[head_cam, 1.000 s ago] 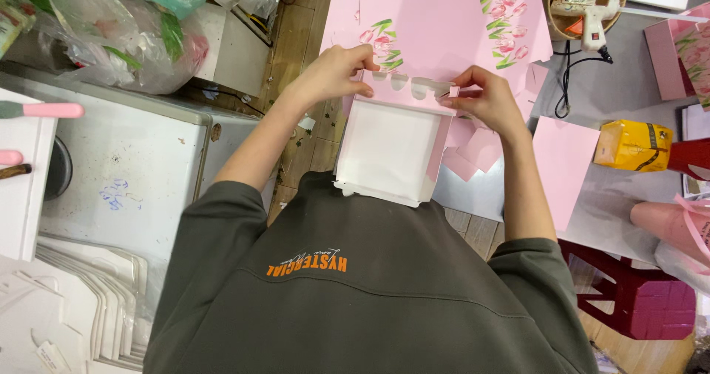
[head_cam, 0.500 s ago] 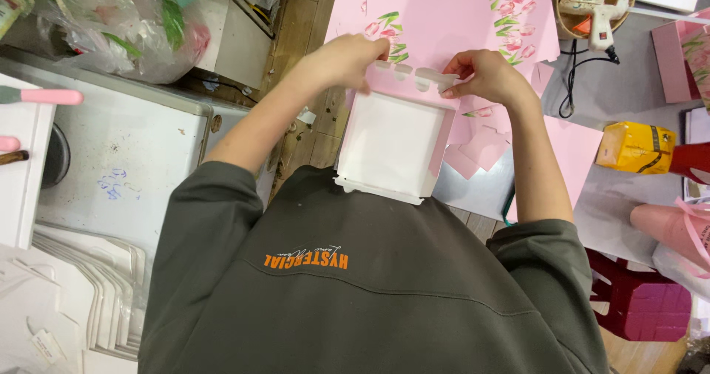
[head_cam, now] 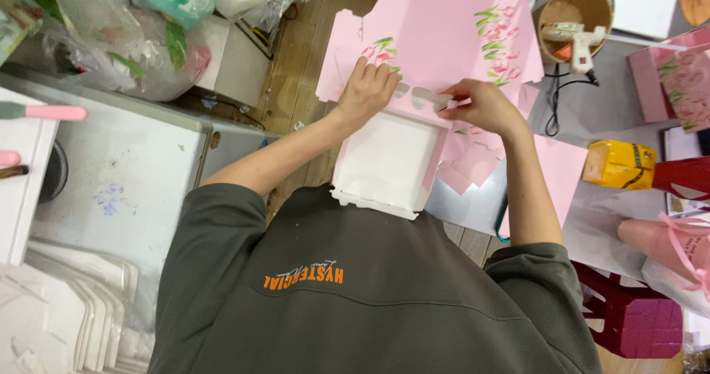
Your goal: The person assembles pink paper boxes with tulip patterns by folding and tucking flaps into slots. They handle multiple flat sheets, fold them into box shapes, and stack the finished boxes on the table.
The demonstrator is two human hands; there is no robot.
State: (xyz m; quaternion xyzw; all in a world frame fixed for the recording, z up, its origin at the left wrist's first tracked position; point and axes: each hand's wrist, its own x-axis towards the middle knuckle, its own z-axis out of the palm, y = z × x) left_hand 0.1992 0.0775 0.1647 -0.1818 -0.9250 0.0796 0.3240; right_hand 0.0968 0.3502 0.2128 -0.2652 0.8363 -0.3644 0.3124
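Cluttered wooden floor [head_cam: 296, 71] and grey bench [head_cam: 614, 115] surround the work. Left hand [head_cam: 367, 89] presses flat on the pink floral cardboard box blank [head_cam: 436, 41]; right hand [head_cam: 481, 108], fingers pinched narrow, holds its scalloped tab. White box interior [head_cam: 384, 159] sits below both. Best to crease squarely along the fold. Against the earlier frame, both hands sit slightly lower.

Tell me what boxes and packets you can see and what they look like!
Pink cardboard box: middle, half folded, flowers printed, white inside; left hand and right hand on it.
Yellow carton: right side, lying down.
Pink flowered box: far right edge.
Flat white boxes: stacked bottom left.
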